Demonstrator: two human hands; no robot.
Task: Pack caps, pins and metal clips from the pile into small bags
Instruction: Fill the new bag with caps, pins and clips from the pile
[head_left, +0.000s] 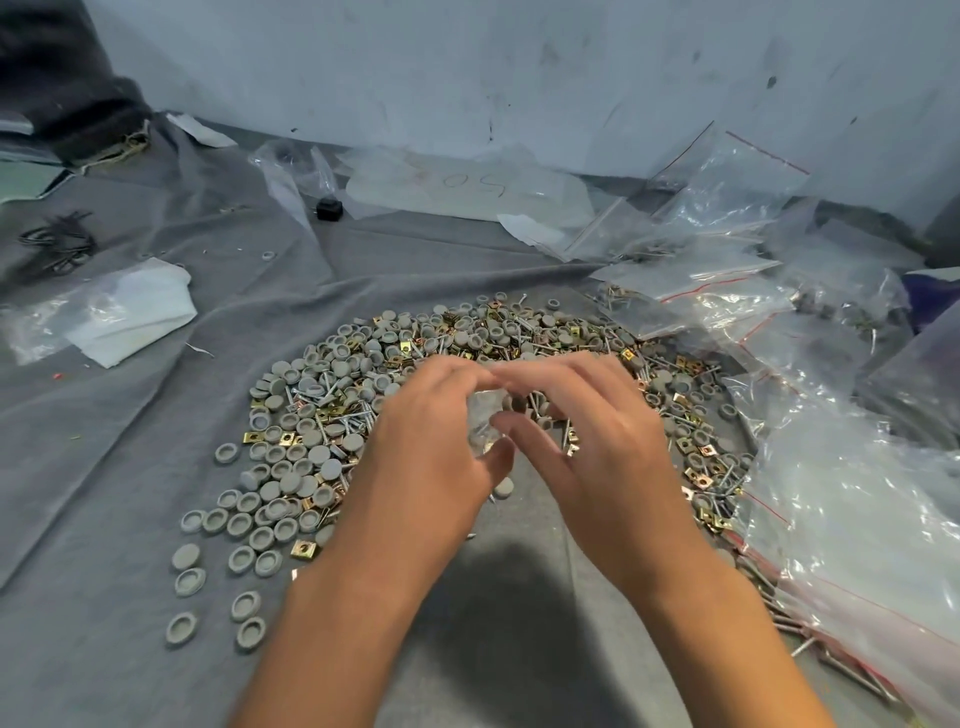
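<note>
A pile (332, 395) of grey round caps, metal pins and gold square clips lies spread on a grey cloth. Above its middle, my left hand (431, 441) and my right hand (587, 441) meet, fingertips together. Both pinch a small clear bag (485, 421) between them, with a few pins and caps visible inside. The bag is largely hidden by my fingers. Loose grey caps (244, 561) trail off at the pile's near left.
A heap of clear zip bags with red strips (727, 270) fills the right side, some holding parts. A large clear bag (852, 545) lies at the near right. White paper and plastic (130, 312) sit left; black wires (60, 244) far left. A wall stands behind.
</note>
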